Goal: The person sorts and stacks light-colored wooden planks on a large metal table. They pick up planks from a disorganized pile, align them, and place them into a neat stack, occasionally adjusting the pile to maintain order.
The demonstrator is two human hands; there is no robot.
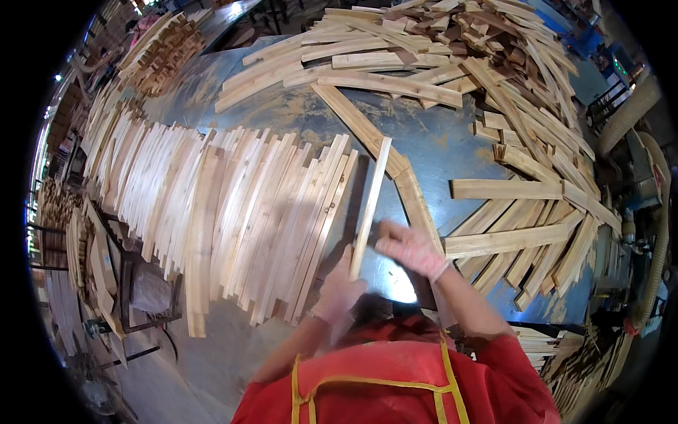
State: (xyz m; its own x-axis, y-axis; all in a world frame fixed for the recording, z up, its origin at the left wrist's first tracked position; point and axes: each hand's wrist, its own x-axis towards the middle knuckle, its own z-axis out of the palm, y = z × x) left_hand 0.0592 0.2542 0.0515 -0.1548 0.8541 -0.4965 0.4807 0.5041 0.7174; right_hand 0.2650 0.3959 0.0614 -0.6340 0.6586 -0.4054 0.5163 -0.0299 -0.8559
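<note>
A narrow pale wooden strip (pixel 372 205) stands out above the table, tilted, its upper end leaning away from me. My left hand (pixel 339 288), in a light glove, is closed round its lower end. Just right of the strip is my right hand (pixel 413 251), also gloved, with its fingers curled in. Whether anything sits inside those fingers is hidden, and I cannot tell if they touch the strip. Left of my hands lies a long row of pale wooden strips (pixel 261 219), side by side. Behind the held strip, two boards (pixel 360 124) meet at an angle.
The metal table (pixel 438 152) carries sawdust. Loose boards (pixel 508 244) lie fanned out at the right, and a large heap of wood pieces (pixel 466 35) covers the far side. Stacked blocks (pixel 166 53) stand far left. A ribbed hose (pixel 657 212) hangs at the right edge.
</note>
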